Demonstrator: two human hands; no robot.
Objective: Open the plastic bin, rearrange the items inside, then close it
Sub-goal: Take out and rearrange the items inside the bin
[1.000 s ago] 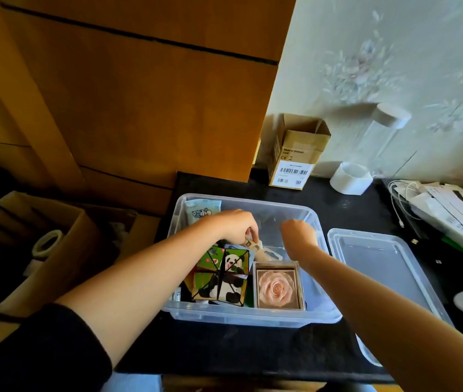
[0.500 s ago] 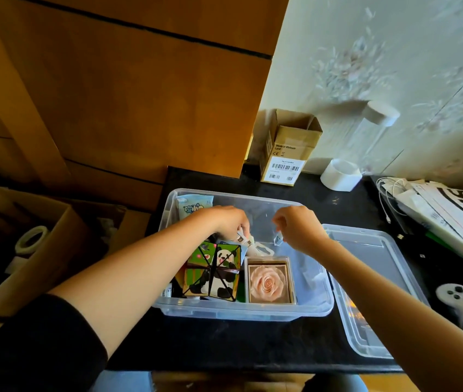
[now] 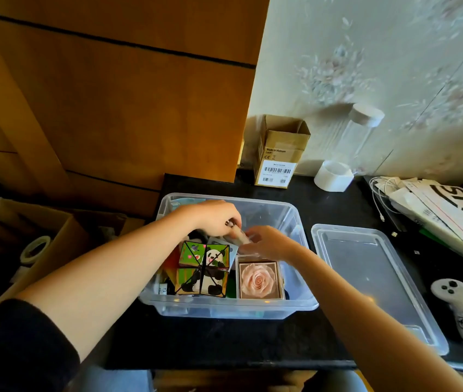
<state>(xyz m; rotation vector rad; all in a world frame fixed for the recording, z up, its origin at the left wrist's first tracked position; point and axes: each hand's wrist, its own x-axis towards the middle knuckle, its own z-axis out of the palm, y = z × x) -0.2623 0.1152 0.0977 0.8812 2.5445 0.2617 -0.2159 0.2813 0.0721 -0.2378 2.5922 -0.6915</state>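
Bin [image 3: 295,305]: clear plastic, open, centre of frame on a black table [image 3: 224,340]. Contents along the near wall: panda cube [image 3: 204,271] at left, rose box [image 3: 258,280] just beside it at right. Other items behind and under these are too hidden to name.

Lid [image 3: 371,278]: clear, off the bin, lying flat on the table just right of it.

Left hand [image 3: 213,219]: over the bin's middle, fingers curled round a small pale item [image 3: 238,234] whose kind cannot be told. Dark sleeve [image 3: 18,346] at lower left of frame.

Right hand [image 3: 270,243]: inside the bin, just right of the left hand, above the rose box. Fingertips meet the same small item and look bent on it; the grip itself is blurred.

Carton [image 3: 279,154]: brown, open top, barcode label, upright at the table's far edge, upper centre.

Tape roll [image 3: 333,176]: white, right of the carton, near the wall.

Tube [image 3: 357,131]: clear, white cap, leaning on the floral wall behind the roll.

Controller [image 3: 458,306]: white, lower right, just beside the lid.

Papers and cables [image 3: 434,205]: stacked at right edge of frame.

Cardboard box [image 3: 26,244]: left of frame, below table level, holding a tape ring [image 3: 35,248].

Wooden panel [image 3: 111,94]: upper left.
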